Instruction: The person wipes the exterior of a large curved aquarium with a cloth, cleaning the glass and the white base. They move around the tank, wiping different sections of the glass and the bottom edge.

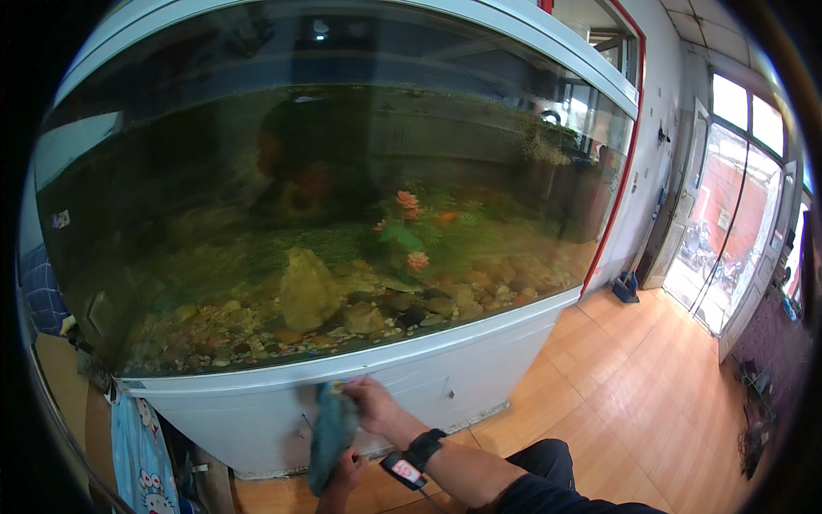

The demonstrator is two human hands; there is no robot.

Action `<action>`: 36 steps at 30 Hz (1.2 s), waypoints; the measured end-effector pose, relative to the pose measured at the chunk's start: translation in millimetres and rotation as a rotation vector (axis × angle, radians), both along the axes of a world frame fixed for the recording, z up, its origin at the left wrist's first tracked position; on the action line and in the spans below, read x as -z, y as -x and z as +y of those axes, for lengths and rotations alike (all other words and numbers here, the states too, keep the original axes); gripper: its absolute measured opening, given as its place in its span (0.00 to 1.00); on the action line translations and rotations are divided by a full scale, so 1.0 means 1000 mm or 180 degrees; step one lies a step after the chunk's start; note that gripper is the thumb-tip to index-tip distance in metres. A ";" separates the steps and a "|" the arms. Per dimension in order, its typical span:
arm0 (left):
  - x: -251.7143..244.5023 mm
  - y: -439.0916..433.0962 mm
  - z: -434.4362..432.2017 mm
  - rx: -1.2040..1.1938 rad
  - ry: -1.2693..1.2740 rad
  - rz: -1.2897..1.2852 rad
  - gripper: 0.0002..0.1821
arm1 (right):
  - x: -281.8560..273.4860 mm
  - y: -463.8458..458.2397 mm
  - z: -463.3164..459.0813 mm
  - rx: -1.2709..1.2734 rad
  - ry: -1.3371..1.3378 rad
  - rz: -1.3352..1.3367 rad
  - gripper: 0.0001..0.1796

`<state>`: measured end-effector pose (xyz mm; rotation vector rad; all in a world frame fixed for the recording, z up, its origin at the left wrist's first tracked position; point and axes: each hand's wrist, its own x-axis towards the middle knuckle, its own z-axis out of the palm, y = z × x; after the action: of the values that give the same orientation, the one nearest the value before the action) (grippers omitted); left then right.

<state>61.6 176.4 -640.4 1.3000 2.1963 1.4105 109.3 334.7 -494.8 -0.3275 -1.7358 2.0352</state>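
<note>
A teal cloth hangs lengthwise in front of the white cabinet under a large fish tank. My right hand pinches its upper end, just below the tank's white bottom trim. Lower down, my left hand grips the cloth near its bottom; the cloth hides part of that hand. On my right wrist sits a black strap with a small device and a cable. Behind the tank glass are pebbles, a pale upright rock and pink artificial flowers.
A blue patterned curtain hangs at the lower left beside the cabinet. Tiled floor runs right towards an open doorway. A broom and blue dustpan stand against the wall. Assorted items lie along the right side.
</note>
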 end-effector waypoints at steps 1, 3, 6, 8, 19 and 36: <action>0.000 -0.002 0.003 -0.0030 0.0152 -0.0142 0.14 | 0.001 -0.008 0.013 -0.0190 0.0983 0.0164 0.12; -0.003 -0.001 -0.001 -0.0046 0.0461 0.0302 0.14 | 0.003 -0.036 0.041 -0.0165 0.2075 0.0416 0.11; -0.014 -0.001 -0.006 -0.0010 0.0562 0.0081 0.12 | 0.001 -0.084 0.094 0.0895 0.2105 0.0504 0.12; -0.023 -0.002 -0.009 -0.0079 0.0618 -0.0112 0.11 | -0.005 -0.122 0.133 0.1383 0.2117 0.0692 0.11; -0.029 -0.004 -0.010 0.0002 0.0977 -0.0043 0.15 | -0.126 -0.263 0.288 0.4032 -0.0434 0.1369 0.07; -0.030 -0.010 -0.004 0.0102 0.0257 0.0263 0.13 | -0.082 -0.057 0.048 0.2834 -0.4189 0.0453 0.15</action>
<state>71.8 172.7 -609.9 1.3820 2.2492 1.2644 166.1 382.9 -413.3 -0.3675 -1.9148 0.1475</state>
